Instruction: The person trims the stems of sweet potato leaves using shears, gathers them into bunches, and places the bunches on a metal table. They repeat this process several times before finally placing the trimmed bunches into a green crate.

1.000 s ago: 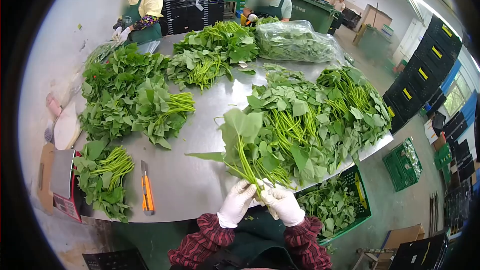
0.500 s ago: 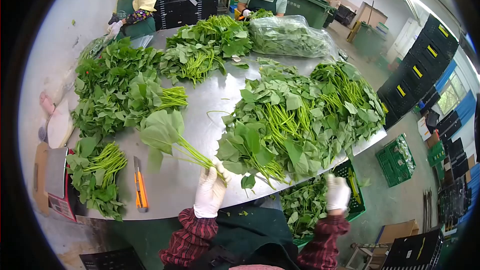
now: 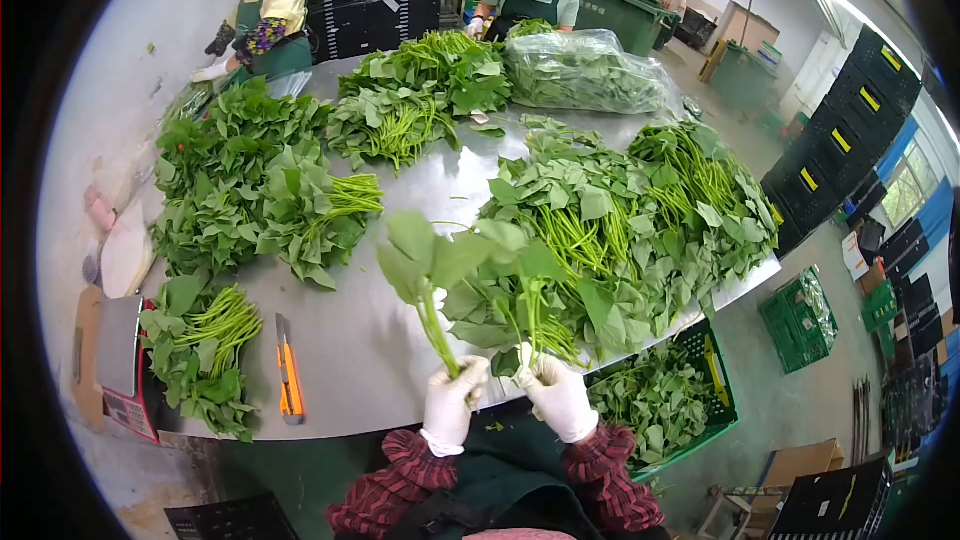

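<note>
Right hand, white-gloved (image 3: 562,404), has come back from over the dark green plastic crate (image 3: 723,406) since half a second ago, and the left hand, also white-gloved (image 3: 455,408), has swung its bunch more upright. Only got the head view, so the orange-handled box cutter (image 3: 290,385) is my landmark. Looks partway along to me: leafy green bundles (image 3: 240,165) lie beyond the cutter and to its left, while a big heap of green stems and leaves (image 3: 600,230) sprawls well to its right (plenty left, I reckon). Both hands are right of the cutter. Left fingers are curled tight round a small bunch of broad-leaved green stems (image 3: 435,332), raised at the table's near edge; right fingers pinch a thinner leafy green sprig (image 3: 535,312) beside it. Stems look bright, smooth and bare down low; the bunch's leaves are wide, paler and motion-blurred.
</note>
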A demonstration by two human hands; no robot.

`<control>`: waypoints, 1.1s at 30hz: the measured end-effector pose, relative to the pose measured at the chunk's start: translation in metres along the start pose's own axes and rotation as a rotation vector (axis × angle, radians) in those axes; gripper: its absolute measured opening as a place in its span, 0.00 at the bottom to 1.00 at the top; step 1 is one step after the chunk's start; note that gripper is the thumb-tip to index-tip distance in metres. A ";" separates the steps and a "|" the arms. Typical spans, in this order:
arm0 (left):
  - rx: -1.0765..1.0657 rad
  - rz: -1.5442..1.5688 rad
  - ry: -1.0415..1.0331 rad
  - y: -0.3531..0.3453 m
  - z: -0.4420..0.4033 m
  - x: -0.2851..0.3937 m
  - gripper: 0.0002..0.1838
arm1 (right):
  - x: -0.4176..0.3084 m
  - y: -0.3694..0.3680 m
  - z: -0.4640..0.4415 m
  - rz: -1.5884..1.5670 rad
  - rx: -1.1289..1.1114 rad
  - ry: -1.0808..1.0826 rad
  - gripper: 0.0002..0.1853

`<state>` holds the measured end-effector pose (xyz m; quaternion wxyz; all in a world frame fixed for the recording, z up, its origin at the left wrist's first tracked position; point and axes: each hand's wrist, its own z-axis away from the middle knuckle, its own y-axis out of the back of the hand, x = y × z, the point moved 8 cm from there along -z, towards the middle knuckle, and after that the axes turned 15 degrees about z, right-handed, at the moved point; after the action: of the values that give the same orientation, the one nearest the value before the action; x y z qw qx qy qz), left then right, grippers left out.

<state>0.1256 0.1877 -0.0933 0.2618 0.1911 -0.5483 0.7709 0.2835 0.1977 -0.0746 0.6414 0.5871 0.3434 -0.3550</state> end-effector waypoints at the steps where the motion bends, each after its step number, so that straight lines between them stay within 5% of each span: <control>1: -0.047 -0.037 -0.015 -0.006 0.001 -0.004 0.06 | -0.025 0.008 0.005 0.343 0.209 0.317 0.10; 6: -0.097 -0.071 0.020 -0.014 0.007 -0.016 0.07 | -0.053 -0.007 0.030 0.624 0.182 0.353 0.10; 8: -0.088 -0.034 0.054 -0.011 0.006 -0.012 0.06 | -0.026 -0.015 0.025 0.194 -0.135 -0.040 0.14; 10: -0.081 0.007 0.086 -0.008 0.005 -0.011 0.05 | -0.035 -0.006 0.023 -0.062 -0.159 -0.177 0.16; 18: -0.159 -0.182 0.121 -0.008 0.006 -0.036 0.05 | -0.016 -0.010 0.025 -0.361 0.021 -0.182 0.10; 26: -0.165 0.406 0.209 -0.017 0.013 -0.044 0.05 | -0.011 -0.016 0.037 -0.693 -0.031 -0.074 0.07; 31: -0.188 0.411 0.222 -0.025 0.015 -0.044 0.05 | -0.019 -0.006 0.042 -0.678 0.016 -0.137 0.09; 33: -0.352 0.334 0.162 -0.025 0.004 -0.032 0.09 | -0.018 0.003 0.049 -0.730 0.042 -0.053 0.09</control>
<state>0.1666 0.1843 -0.0923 0.2031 -0.0131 -0.6751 0.7091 0.2778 0.1505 -0.0537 0.4689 0.4294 0.5064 -0.5826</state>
